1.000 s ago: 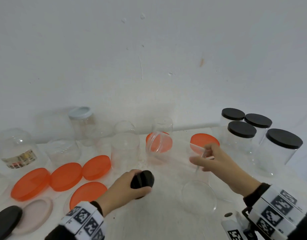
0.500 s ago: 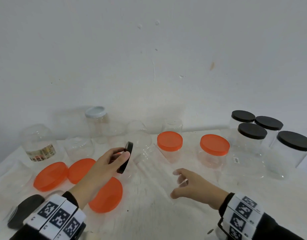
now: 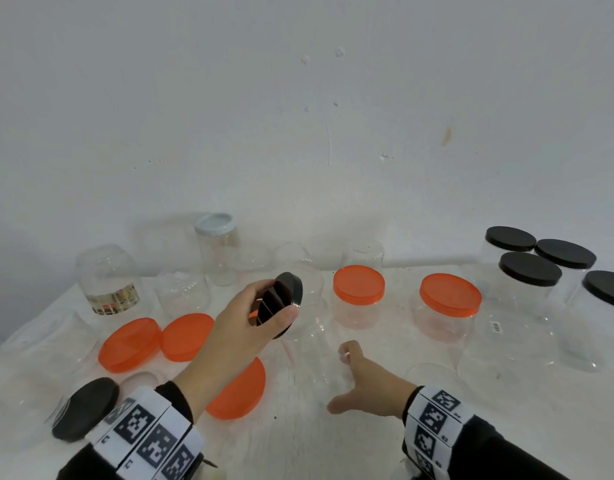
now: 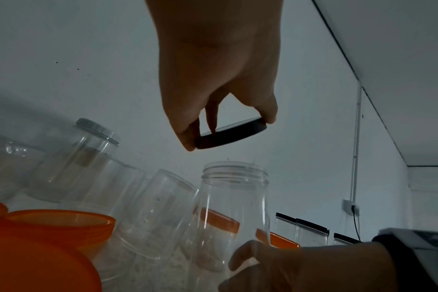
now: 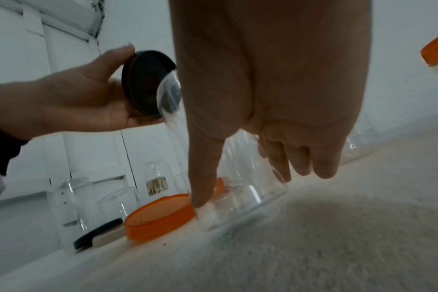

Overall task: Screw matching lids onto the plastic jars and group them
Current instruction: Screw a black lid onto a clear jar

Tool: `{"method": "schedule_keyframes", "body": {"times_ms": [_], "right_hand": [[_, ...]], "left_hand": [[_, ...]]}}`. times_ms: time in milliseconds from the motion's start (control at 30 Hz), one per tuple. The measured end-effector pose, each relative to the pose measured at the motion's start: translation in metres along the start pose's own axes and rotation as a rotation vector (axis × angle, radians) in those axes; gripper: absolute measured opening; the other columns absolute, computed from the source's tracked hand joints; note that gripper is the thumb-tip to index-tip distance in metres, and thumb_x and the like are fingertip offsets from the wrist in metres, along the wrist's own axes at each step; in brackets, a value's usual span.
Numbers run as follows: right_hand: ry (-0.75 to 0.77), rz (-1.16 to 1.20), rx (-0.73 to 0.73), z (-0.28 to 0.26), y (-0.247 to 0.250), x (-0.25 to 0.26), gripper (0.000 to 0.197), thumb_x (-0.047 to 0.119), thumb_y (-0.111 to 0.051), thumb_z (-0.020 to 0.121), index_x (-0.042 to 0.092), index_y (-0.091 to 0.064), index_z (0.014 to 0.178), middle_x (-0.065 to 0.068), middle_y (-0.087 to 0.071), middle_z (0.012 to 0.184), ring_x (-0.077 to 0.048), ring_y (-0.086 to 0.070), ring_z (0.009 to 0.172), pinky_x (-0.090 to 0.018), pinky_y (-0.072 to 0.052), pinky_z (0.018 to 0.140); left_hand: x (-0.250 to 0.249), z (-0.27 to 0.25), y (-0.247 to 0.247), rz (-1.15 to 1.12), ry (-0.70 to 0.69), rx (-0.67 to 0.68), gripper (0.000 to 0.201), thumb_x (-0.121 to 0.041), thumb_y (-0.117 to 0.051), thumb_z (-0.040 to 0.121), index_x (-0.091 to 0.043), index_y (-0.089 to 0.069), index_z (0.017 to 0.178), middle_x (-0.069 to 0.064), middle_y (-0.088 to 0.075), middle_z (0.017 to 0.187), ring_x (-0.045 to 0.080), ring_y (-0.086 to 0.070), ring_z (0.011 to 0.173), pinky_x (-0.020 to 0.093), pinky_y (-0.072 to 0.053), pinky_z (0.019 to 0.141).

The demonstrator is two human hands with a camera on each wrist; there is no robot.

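A: What is the left hand [image 3: 236, 327] doing?

B: It pinches a black lid [image 3: 281, 308] by the rim, thumb on one edge and fingers on the other. The lid is held up in the air, tilted on its side, just above the open mouth of a clear jar [image 4: 234, 215].

A: And the right hand [image 3: 366, 386]?

B: It grips that same clear jar low down, thumb on one side and fingers curled round the other. The jar leans toward the left hand, its base on the white table [image 3: 333, 445].

A: Is the lid touching the jar yet?

B: No. From the left wrist view there is a clear gap between the lid and the threaded neck.

A: Where are the finished jars?

B: Four jars with black lids [image 3: 530, 273] stand together at the far right. Two jars with orange lids [image 3: 359, 284] stand near the middle, side by side but apart.

A: What else lies around?

B: Loose orange lids [image 3: 130, 344] lie flat on the left, one partly under the left forearm. Another black lid [image 3: 85, 408] rests near the left wrist, beside a pale lid. Several open clear jars stand along the back, one with a white lid [image 3: 215, 224], one with a printed label [image 3: 108, 277].

A: Both wrists?

B: Each wears a band with black and white square markers over a dark sleeve.
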State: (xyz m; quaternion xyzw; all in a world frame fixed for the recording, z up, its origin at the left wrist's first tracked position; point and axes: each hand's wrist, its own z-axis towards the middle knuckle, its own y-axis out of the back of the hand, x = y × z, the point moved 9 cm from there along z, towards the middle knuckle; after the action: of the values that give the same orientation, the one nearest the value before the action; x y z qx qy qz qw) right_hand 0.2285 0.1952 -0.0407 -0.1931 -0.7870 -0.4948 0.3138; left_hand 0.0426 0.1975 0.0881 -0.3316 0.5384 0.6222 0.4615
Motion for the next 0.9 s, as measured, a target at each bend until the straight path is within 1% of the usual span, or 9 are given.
{"method": "schedule_keyframes", "body": {"times_ms": [100, 233, 333, 467, 533, 600, 700, 800, 900], "right_hand": [[-0.015, -0.026, 0.004, 0.0, -0.001, -0.007, 0.091, 0.037, -0.08, 0.075, 0.013, -0.016, 0.136, -0.006, -0.032, 0.15, -0.018, -0.045, 0.123, -0.022, -0.039, 0.095], [-0.013, 0.054, -0.015, -0.001, 0.004, -0.011, 0.098, 0.038, -0.083, 0.07, 0.017, -0.017, 0.139, 0.003, -0.036, 0.144, -0.013, -0.043, 0.119, -0.023, -0.039, 0.097], [0.072, 0.191, -0.028, -0.002, 0.013, 0.0, 0.111, 0.041, -0.086, 0.065, 0.029, -0.013, 0.146, 0.015, -0.033, 0.137, -0.01, -0.034, 0.131, -0.024, -0.032, 0.105], [0.172, 0.316, -0.083, -0.005, 0.025, 0.012, 0.109, 0.04, -0.088, 0.064, 0.042, -0.015, 0.145, 0.013, -0.038, 0.138, -0.007, -0.039, 0.129, -0.024, -0.032, 0.106], [0.213, 0.312, -0.098, -0.006, 0.025, 0.017, 0.102, 0.041, -0.087, 0.065, 0.048, -0.018, 0.14, 0.017, -0.04, 0.14, -0.002, -0.04, 0.128, -0.023, -0.033, 0.108], [0.253, 0.304, -0.1, -0.008, 0.024, 0.022, 0.094, 0.042, -0.085, 0.067, 0.056, -0.019, 0.133, 0.028, -0.039, 0.136, 0.008, -0.04, 0.124, -0.014, -0.035, 0.102], [0.285, 0.31, -0.106, -0.01, 0.023, 0.027, 0.095, 0.043, -0.083, 0.07, 0.054, -0.016, 0.136, 0.03, -0.038, 0.137, 0.008, -0.039, 0.126, -0.014, -0.036, 0.102], [0.308, 0.317, -0.122, -0.012, 0.023, 0.03, 0.092, 0.043, -0.082, 0.071, 0.06, -0.015, 0.131, 0.032, -0.038, 0.137, 0.016, -0.038, 0.123, -0.003, -0.034, 0.096], [0.306, 0.325, -0.143, -0.012, 0.024, 0.028, 0.089, 0.042, -0.082, 0.072, 0.06, -0.016, 0.129, 0.031, -0.038, 0.137, 0.014, -0.037, 0.124, -0.007, -0.034, 0.098]], "left_hand": [[-0.009, -0.002, -0.006, 0.043, -0.033, 0.032, 0.054, -0.071, -0.063, 0.056, -0.054, -0.053, 0.107, -0.031, -0.062, 0.107, -0.012, -0.058, 0.101, 0.005, -0.045, 0.074], [-0.014, -0.004, -0.016, 0.089, -0.047, 0.07, 0.064, -0.06, -0.069, 0.064, -0.04, -0.054, 0.123, -0.02, -0.059, 0.118, -0.004, -0.056, 0.11, 0.019, -0.046, 0.091], [-0.02, -0.006, -0.022, 0.123, -0.06, 0.102, 0.065, -0.06, -0.068, 0.063, -0.039, -0.053, 0.124, -0.021, -0.056, 0.12, -0.004, -0.052, 0.114, 0.022, -0.044, 0.096], [-0.028, -0.005, -0.036, 0.183, -0.092, 0.176, 0.049, -0.068, -0.065, 0.06, -0.054, -0.051, 0.104, -0.034, -0.055, 0.107, -0.015, -0.048, 0.106, 0.005, -0.041, 0.082], [-0.025, -0.002, -0.044, 0.238, -0.085, 0.216, 0.058, -0.062, -0.071, 0.068, -0.047, -0.051, 0.12, -0.028, -0.049, 0.117, -0.01, -0.046, 0.111, 0.007, -0.038, 0.084], [-0.022, 0.001, -0.053, 0.287, -0.087, 0.254, 0.065, -0.056, -0.073, 0.074, -0.039, -0.047, 0.132, -0.022, -0.043, 0.124, -0.01, -0.043, 0.113, 0.007, -0.036, 0.084], [-0.02, 0.004, -0.066, 0.324, -0.113, 0.299, 0.07, -0.056, -0.072, 0.075, -0.038, -0.044, 0.136, -0.029, -0.037, 0.122, -0.017, -0.039, 0.111, 0.001, -0.036, 0.078], [-0.019, 0.005, -0.073, 0.365, -0.133, 0.31, 0.074, -0.057, -0.072, 0.074, -0.036, -0.042, 0.139, -0.03, -0.033, 0.122, -0.02, -0.036, 0.109, -0.003, -0.034, 0.075], [-0.017, 0.007, -0.075, 0.387, -0.148, 0.308, 0.076, -0.057, -0.072, 0.074, -0.035, -0.042, 0.14, -0.027, -0.032, 0.124, -0.021, -0.034, 0.106, -0.005, -0.033, 0.074]]}}
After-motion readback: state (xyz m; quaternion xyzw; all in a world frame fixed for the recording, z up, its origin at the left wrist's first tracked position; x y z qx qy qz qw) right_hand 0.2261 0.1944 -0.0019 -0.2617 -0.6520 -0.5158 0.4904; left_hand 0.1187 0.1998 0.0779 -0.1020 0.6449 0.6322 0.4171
